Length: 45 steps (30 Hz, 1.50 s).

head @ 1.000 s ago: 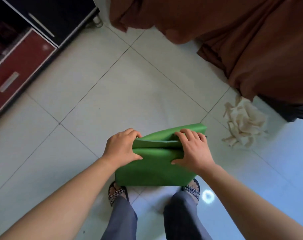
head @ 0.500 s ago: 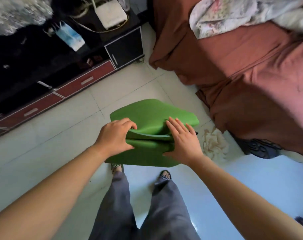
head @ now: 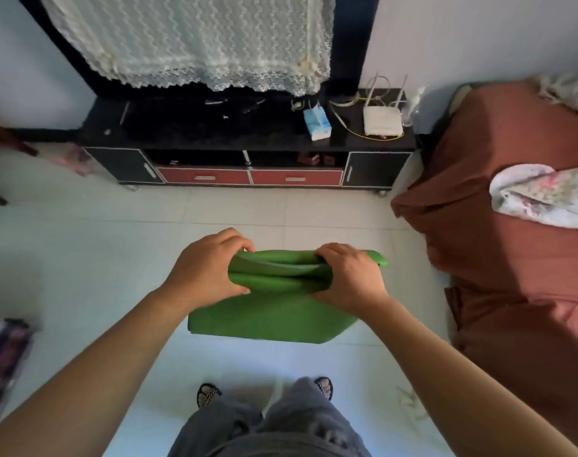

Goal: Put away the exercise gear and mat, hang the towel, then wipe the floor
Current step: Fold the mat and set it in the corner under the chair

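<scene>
A green exercise mat (head: 268, 319), folded into several layers, hangs in front of me above the tiled floor. My left hand (head: 205, 270) grips the folded top edge at its left end, fingers curled over it. My right hand (head: 348, 278) grips the same edge at its right end. The lower part of the mat hangs flat below my hands. A pale crumpled cloth (head: 409, 402) lies on the floor by my right forearm, mostly hidden.
A black and red TV cabinet (head: 248, 174) stands against the far wall under a lace-covered screen (head: 195, 41). A bed with a brown cover (head: 518, 245) fills the right side. A striped fabric (head: 0, 357) lies at the left edge. My sandalled feet (head: 208, 394) stand on white tiles.
My view has risen from the floor to face the cabinet. The mat has come up off the floor with both hands, and its folds are squeezed tighter together.
</scene>
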Each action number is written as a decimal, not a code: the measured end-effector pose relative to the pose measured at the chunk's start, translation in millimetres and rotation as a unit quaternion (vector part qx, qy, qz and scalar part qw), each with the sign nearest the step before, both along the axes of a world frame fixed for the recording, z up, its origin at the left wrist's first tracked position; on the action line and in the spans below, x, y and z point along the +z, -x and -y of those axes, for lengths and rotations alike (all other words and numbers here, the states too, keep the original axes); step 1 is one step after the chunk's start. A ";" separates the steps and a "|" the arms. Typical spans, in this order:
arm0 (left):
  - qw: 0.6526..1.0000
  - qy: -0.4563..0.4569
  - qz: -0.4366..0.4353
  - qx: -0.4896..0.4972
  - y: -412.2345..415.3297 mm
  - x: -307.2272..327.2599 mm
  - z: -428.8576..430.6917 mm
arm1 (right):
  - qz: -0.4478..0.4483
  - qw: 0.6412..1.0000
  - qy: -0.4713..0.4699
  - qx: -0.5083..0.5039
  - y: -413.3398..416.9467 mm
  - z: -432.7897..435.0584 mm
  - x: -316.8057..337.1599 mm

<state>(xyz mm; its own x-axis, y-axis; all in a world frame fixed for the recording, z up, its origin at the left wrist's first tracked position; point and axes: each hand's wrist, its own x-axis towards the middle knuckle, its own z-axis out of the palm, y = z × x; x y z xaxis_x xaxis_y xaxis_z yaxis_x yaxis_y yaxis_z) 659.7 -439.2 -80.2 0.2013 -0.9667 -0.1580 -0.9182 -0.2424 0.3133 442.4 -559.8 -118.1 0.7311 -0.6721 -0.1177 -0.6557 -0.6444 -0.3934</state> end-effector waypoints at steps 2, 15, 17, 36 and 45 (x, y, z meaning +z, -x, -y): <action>0.999 0.002 -0.010 0.046 -22.3 4.6 -31.7 | -0.018 0.999 0.006 0.051 -34.0 -11.9 12.0; 0.961 0.042 -0.059 0.268 -188.5 -10.0 -267.5 | -0.065 0.966 0.034 0.250 -280.3 -174.4 33.3; 0.952 0.040 -0.062 0.297 -213.8 -14.4 -301.2 | -0.070 0.959 0.033 0.272 -316.8 -202.7 29.0; 0.910 0.014 -0.029 0.414 -455.8 -38.6 -413.3 | -0.092 0.901 0.006 0.424 -633.7 -288.9 -10.7; 0.908 0.001 -0.011 0.419 -626.8 -30.5 -376.2 | -0.065 0.903 -0.011 0.425 -803.4 -252.9 -10.9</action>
<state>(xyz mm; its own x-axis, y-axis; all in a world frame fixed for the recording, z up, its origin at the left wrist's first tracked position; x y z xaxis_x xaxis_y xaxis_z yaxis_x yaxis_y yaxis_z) 1286.6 -63.0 -110.7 0.8632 -0.4759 -0.1687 -0.4055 -0.8524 0.3301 1245.8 -306.9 -129.0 0.9605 0.1298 -0.2462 0.0311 -0.9291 -0.3684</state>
